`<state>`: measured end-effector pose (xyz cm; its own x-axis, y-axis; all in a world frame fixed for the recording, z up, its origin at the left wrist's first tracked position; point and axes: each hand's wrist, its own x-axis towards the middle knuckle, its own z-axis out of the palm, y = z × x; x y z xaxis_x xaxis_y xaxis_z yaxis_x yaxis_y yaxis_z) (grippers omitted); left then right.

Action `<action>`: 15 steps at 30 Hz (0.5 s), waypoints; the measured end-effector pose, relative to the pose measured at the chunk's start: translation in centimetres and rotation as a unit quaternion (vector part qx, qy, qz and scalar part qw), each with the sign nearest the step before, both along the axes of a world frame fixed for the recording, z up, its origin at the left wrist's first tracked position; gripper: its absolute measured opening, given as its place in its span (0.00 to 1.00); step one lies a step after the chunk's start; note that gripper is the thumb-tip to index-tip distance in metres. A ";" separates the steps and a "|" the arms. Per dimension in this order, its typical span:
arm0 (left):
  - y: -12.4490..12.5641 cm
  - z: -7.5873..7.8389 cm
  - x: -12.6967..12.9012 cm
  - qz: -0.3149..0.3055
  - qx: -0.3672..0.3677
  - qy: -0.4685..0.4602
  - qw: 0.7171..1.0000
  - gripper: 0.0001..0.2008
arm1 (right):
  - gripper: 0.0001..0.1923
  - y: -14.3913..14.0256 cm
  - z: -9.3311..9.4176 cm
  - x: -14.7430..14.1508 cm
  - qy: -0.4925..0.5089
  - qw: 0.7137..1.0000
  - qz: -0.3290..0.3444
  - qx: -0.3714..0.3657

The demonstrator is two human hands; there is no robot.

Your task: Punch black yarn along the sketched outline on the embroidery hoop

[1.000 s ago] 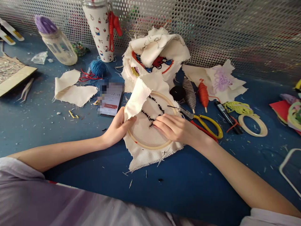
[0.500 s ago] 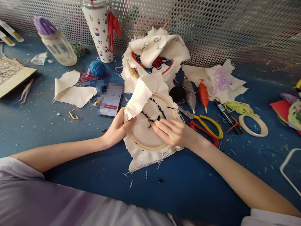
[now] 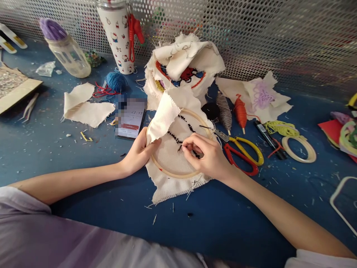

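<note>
My left hand [image 3: 143, 150] grips the left rim of a wooden embroidery hoop [image 3: 178, 175], thumb on top and fingers underneath. Off-white cloth [image 3: 170, 160] is stretched in the hoop, with a corner folded over at its upper left. Rows of black yarn stitches [image 3: 175, 137] run across the cloth. Over the hoop's right half, my right hand [image 3: 202, 152] is closed in a pinch at the cloth's surface. A short dark strand of black yarn [image 3: 179, 148] shows at its fingertips; whether a needle is there too I cannot tell.
Scissors [image 3: 248, 152] with red and yellow handles lie right of the hoop, near a tape roll [image 3: 299, 149] and a black marker [image 3: 267, 136]. Behind are stitched cloths [image 3: 184, 56], a tumbler [image 3: 117, 41] and orange yarn [image 3: 240, 113]. A phone [image 3: 131, 119] lies left.
My right hand has lifted a little and turned, its fingers now bent in a higher pinch. My left hand and the hoop have hardly moved.
</note>
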<state>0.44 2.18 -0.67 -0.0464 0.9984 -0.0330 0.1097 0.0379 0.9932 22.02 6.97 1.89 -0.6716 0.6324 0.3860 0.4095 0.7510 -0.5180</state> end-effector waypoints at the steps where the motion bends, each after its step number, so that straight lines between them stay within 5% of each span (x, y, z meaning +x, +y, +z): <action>1: 0.0 0.0 0.0 0.002 0.001 0.002 1.000 0.08 | 0.05 -0.1 0.0 -0.1 -0.006 1.000 -0.007 -0.017; 4: 0.0 -0.1 0.0 0.002 0.003 0.007 1.000 0.07 | 0.05 -0.7 -0.1 -0.2 -0.050 0.998 -0.029 -0.007; 10: 0.0 0.1 0.0 -0.007 0.012 0.010 1.000 0.08 | 0.07 -1.6 -0.4 -0.7 -0.149 0.966 -0.062 0.202; 15: 0.0 0.0 0.0 -0.017 0.020 0.017 1.000 0.07 | 0.08 -1.9 -0.6 -1.2 -0.166 0.954 -0.066 0.242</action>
<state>0.43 2.17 -0.64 -0.0135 0.9999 0.0079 0.1439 -0.0059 0.9896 20.86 5.11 1.27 -0.7345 0.5214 0.4343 0.5976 0.8002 0.0502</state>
